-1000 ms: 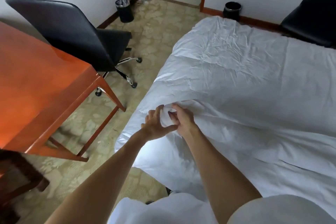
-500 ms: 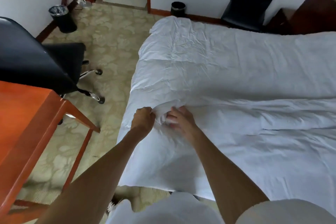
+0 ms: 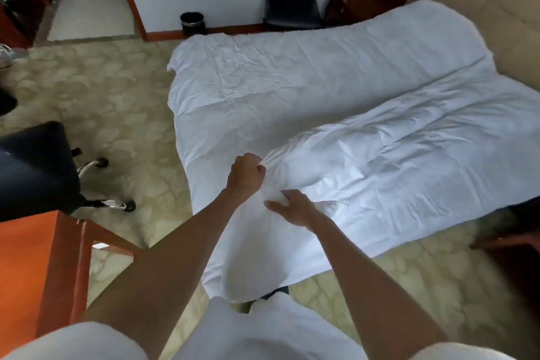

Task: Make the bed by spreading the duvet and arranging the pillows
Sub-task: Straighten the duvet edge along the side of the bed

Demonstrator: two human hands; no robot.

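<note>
The crumpled white fabric duvet (image 3: 365, 161) is bunched at its near corner in the left hand (image 3: 245, 175), fingers clenched tight round a fold; the right hand (image 3: 293, 209) pinches the cloth just beside it. The rest lies spread over the bed, beside the patterned beige floor (image 3: 96, 102).

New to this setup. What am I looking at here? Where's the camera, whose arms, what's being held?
No machine here: a person's two bare arms, filmed by one wide-angle camera worn on the head, looking forward and down. The left hand is fisted around a bunched edge of the crumpled white duvet, which lies across the white-sheeted bed. The right hand grips the same bunch a little nearer the body. Around it: an orange wooden desk, a black wheeled office chair and a small black waste bin.
</note>
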